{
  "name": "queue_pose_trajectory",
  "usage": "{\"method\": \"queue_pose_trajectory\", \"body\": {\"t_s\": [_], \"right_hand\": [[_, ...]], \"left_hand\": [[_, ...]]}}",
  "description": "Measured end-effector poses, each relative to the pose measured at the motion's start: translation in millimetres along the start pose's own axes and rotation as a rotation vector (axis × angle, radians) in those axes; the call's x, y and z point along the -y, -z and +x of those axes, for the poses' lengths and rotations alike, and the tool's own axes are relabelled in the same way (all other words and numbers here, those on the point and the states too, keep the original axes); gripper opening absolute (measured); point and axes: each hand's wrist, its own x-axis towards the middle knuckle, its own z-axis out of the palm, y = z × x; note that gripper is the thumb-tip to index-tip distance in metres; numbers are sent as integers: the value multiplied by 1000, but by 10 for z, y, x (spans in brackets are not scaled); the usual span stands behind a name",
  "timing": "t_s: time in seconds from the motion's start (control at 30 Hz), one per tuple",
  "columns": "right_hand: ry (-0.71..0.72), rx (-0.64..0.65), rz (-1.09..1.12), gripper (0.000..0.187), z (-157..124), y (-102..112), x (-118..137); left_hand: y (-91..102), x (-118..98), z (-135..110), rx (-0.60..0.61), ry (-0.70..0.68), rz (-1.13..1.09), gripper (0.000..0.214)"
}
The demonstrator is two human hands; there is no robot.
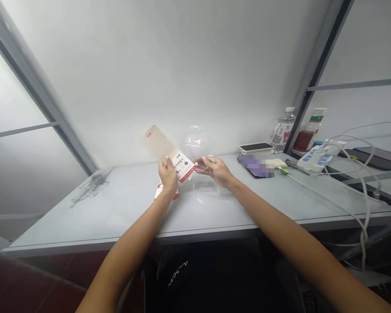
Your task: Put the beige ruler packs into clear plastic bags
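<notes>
Head view: desk (124,217), both hands over it.
Packet (184,167): white front w/ red edge, translucent part to upper L; tilted, held up btwn hands.
L hand (168,174): gripping packet, thumb on front.
R hand (219,170): fingers bent at packet's R corner, amid clear plastic bag (195,141); can't tell if pinching.
Under L wrist: red-white cards (159,190).
Far R: phone (256,147), nr bottle (282,132).

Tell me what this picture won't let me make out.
In the head view:
Finest print on the held card: too small.
Much of the lower card: hidden by the left hand.
Clear plastic's outline: lost in transparency and glare.
Purple item's detail: masked by pixelation.
</notes>
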Motion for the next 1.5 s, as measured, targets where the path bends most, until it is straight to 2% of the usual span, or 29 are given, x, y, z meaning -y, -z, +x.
{"method": "queue_pose_trajectory", "body": {"t_s": [0.2, 0.4, 0.5, 0.63, 0.73, 0.87, 0.97, 1.07, 1.17, 1.23, 1.5], "right_hand": [[-38, 3, 78, 25, 3, -13, -8], [-57, -46, 57, 25, -1, -34, -26], [-43, -72, 44, 27, 6, -20, -44], [-13, -144, -6, 44, 23, 10, -77], [11, -202, -65, 47, 30, 13, -103], [3, -243, -94, 35, 35, -7, -112], [-31, -250, -118, 29, 39, 5, -100], [-67, -223, -109, 30, 42, 44, -86], [-107, -173, -106, 35, 39, 69, -77], [-125, -148, -118, 31, 32, 68, -69], [-210, -135, -117, 24, -5, 43, 7]], "left_hand": [[-8, -133, -87, 9, -171, 60, 40], [-29, -184, -193, 82, -213, 133, 39], [-27, -195, -217, 176, -220, 100, 38], [-23, -203, -224, 334, -170, 4, 54], [-19, -206, -218, 324, -137, 7, 52], [-20, -209, -207, 283, -132, 15, 48], [-9, -203, -167, 235, -140, -25, 46], [24, -190, -98, 174, -79, -71, 47], [49, -181, -55, 207, -14, -85, 47], [48, -188, -61, 236, -15, -87, 47], [29, -256, -114, 297, -165, 2, 46]]}}
